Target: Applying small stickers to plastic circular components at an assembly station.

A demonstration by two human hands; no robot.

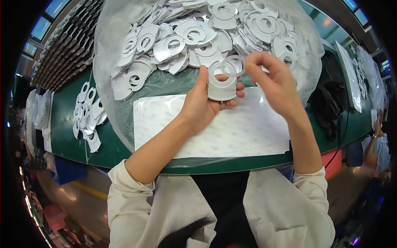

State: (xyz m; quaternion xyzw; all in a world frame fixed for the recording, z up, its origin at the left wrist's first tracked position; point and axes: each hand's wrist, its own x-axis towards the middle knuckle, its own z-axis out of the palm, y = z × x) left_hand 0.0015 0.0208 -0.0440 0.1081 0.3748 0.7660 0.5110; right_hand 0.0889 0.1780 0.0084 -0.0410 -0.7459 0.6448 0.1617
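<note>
My left hand (202, 97) is closed around a white plastic part (221, 91) with a round hole and a raised ring, held upright over a stack of white sheets (215, 132). To the right of the part is my right hand (273, 82), raised with its fingers curled and thumb and forefinger pinched together, slightly blurred. Beside those fingertips, over the top right of the part, shows a pale, ring-like shape. Whether the fingers grip it is too blurred to make out. A large heap of similar white parts (193, 33) lies just beyond both hands.
A clear plastic sheet (103, 78) lies under the heap on the green table (66, 124). A smaller pile of white parts (87, 111) sits at left, near stacked grey trays (68, 45). At right lie a black bag-like item (328, 101) and a cable.
</note>
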